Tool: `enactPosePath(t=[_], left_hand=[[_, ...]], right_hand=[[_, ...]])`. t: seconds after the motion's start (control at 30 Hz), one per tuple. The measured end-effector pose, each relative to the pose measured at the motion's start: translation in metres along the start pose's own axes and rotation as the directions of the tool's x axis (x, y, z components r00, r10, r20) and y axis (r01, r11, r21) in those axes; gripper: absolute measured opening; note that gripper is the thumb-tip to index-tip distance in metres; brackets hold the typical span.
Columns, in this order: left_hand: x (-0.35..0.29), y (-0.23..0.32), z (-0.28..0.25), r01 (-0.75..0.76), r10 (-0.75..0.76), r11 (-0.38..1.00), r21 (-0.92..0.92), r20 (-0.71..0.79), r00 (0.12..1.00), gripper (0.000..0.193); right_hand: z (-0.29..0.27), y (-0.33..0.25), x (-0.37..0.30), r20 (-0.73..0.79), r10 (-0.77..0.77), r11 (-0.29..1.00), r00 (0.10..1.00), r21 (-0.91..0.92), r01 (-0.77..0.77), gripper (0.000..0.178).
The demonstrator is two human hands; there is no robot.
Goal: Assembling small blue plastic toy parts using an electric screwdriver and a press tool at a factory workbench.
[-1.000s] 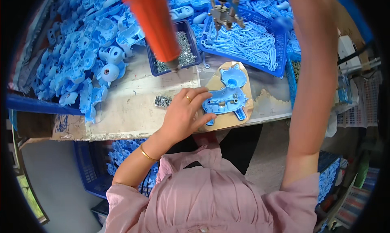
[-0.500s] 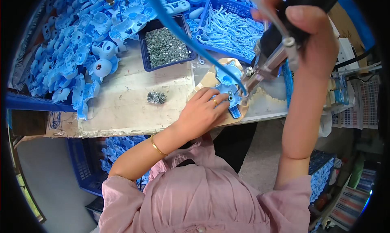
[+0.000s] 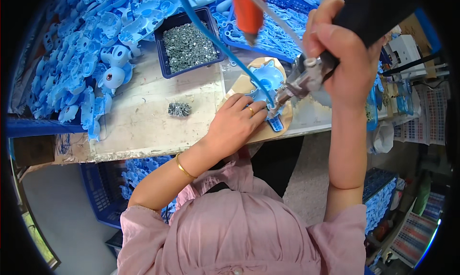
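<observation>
A light blue plastic toy shell (image 3: 266,77) lies in a tan shaped holder (image 3: 286,113) near the table's front edge. My left hand (image 3: 238,121), wearing a ring, rests on the shell's left side with its fingers bent and close together, keeping hold of it. In my right hand (image 3: 346,54) is a black power screwdriver with a metal nose (image 3: 299,81). My fingers wrap round its body, and the nose tilts down to the left onto the shell beside my left fingertips. A thin blue hose (image 3: 223,49) runs down to the nose. The exact contact point is hidden.
A dark blue tray (image 3: 189,69) of small metal screws stands behind my left hand. A small clump of screws (image 3: 179,109) lies nearer. Blue toy parts (image 3: 79,64) heap up at left. A blue basket (image 3: 275,54) holds thin blue pieces. An orange pointed tool (image 3: 248,13) hangs above it.
The screwdriver's nose has come down and left onto the shell, with my right hand lower. The orange tool has shifted to the right in view. My left hand stays on the shell.
</observation>
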State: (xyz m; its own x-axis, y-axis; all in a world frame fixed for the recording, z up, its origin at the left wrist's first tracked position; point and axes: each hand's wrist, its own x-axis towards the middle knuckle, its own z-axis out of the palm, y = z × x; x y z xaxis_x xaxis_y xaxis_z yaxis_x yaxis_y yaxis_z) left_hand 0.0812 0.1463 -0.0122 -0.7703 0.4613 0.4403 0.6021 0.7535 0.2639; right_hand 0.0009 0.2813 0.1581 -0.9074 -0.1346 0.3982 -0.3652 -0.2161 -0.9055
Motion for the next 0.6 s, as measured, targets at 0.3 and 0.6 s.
enactPosePath(t=[0.3, 0.6], left_hand=[[0.003, 0.008, 0.004, 0.017, -0.019, 0.999, 0.037, 0.035, 0.999, 0.023], [-0.017, 0.005, -0.119, 0.189, -0.116, 0.825, -0.532, 0.169, 0.979, 0.018]], right_hand=[[-0.013, -0.031, 0.039, 0.165, -0.039, 0.999, 0.986, -0.003, 0.04, 0.04], [-0.116, -0.027, 0.15, 0.39, -0.126, 0.947, 0.912, -0.225, 0.228, 0.036]])
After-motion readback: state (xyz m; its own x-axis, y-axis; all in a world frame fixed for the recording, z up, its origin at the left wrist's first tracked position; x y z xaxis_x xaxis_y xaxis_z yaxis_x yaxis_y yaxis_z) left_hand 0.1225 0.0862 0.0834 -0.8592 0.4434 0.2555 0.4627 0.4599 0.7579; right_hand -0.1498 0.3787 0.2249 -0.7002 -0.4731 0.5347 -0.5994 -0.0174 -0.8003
